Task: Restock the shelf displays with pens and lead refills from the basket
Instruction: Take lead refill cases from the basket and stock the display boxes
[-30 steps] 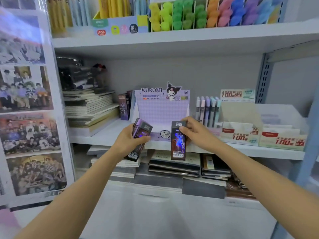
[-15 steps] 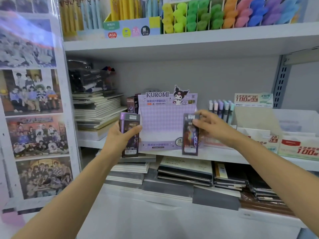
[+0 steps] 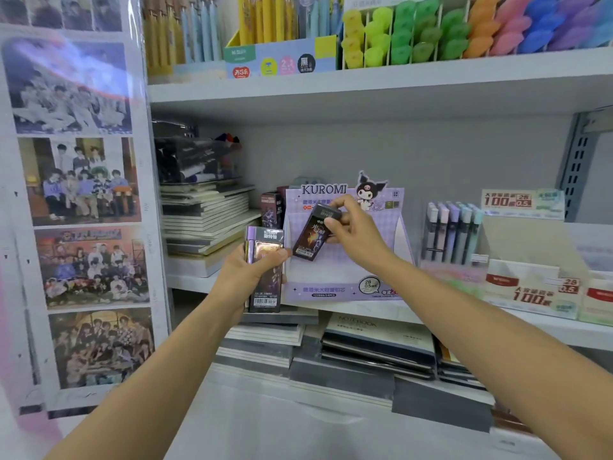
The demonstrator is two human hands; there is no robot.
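My left hand [image 3: 247, 272] grips a small stack of dark lead refill packs [image 3: 265, 260], held upright in front of the shelf edge. My right hand [image 3: 353, 235] pinches one dark refill pack [image 3: 310, 237] by its top end, tilted, over the open purple Kuromi display box [image 3: 331, 288] on the middle shelf. A few similar dark packs [image 3: 270, 209] stand just left of that box. The basket is out of view.
Stacked notebooks [image 3: 207, 220] fill the shelf's left side. Pastel pens [image 3: 451, 232] and red-and-white lead refill boxes [image 3: 530, 290] stand to the right. Coloured pens [image 3: 414, 31] line the upper shelf; more notebooks [image 3: 374, 343] lie below. A photo-covered panel [image 3: 76, 194] bounds the left.
My right hand has lifted its pack up and tilted it over the Kuromi box. My left hand has turned its packs upright. The view has moved closer to the shelf.
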